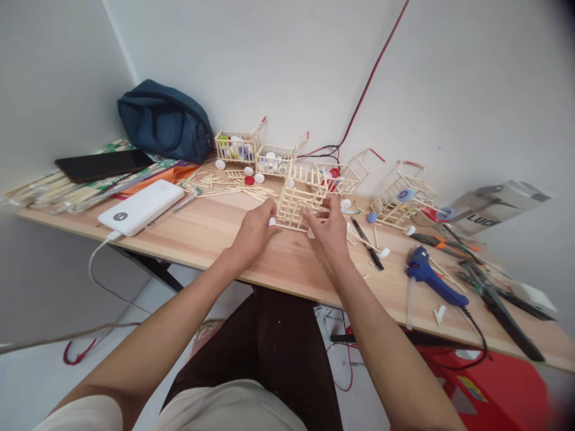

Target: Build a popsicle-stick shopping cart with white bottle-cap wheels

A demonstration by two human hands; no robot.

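Observation:
A small cart frame built of thin wooden sticks [300,197] stands on the wooden table [215,230] in front of me. My left hand [255,230] pinches its lower left corner, with a white bottle cap [272,221] at the fingertips. My right hand [329,228] grips the frame's right side, fingers curled round the sticks. Both forearms reach in from the near edge.
Several finished stick carts [237,146] with cap wheels line the back by the wall. A white power bank [141,206], black phone [104,164] and blue bag [165,123] sit left. A blue glue gun [432,276], pliers and loose sticks lie right.

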